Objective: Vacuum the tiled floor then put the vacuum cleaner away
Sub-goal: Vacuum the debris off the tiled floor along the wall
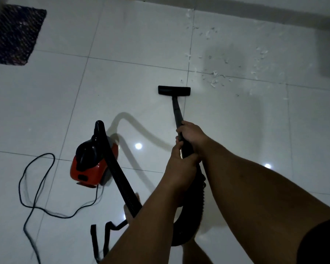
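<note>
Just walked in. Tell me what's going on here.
A person is vacuuming a white tiled floor. Both hands grip the black wand: the right hand higher up, the left hand just below it. The nozzle sits flat on the tile, short of the white scraps scattered ahead and to its right. The red canister stands to the left, its cord looping over the floor.

The power cord point(30, 242) was cut off at the bottom edge; the hose point(122, 183) was partly hidden behind the forearms.
</note>
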